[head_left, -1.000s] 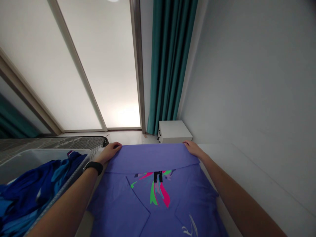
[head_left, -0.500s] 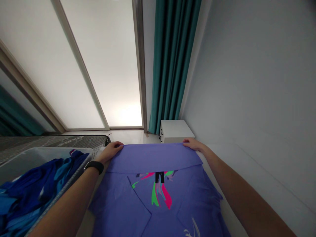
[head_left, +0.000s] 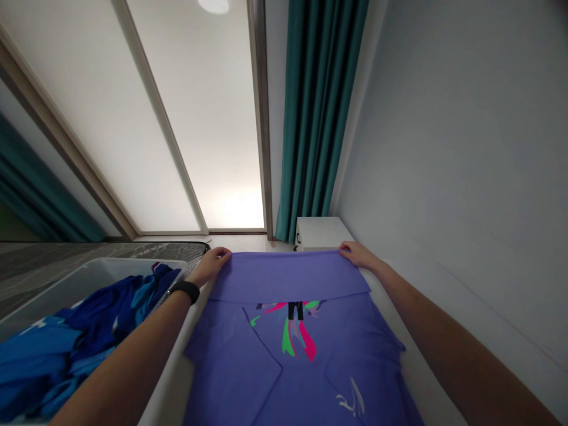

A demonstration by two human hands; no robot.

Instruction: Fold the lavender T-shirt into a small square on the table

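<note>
A purple T-shirt (head_left: 239,355) with a pink, green and black print is spread over a white surface (head_left: 171,384), its far part folded back toward me in a wide band. At the far left corner of that fold, my left hand (head_left: 213,263) pinches the fabric; a black band circles the wrist. My right hand (head_left: 355,254) grips the far right corner between thumb and fingers. Between the two hands the folded edge runs nearly straight. The near end of the shirt lies outside the view.
On the left stands a clear plastic bin (head_left: 102,263) holding several blue garments (head_left: 89,337). A small white cabinet (head_left: 322,231) is beyond the shirt, near a teal curtain (head_left: 322,118). Frosted sliding doors (head_left: 213,118) are behind, and a pale wall (head_left: 465,148) rises at right.
The view has shifted slightly, so most things appear farther right. Both hands keep hold of the fold's corners, and the folded edge sits a little higher in view.
</note>
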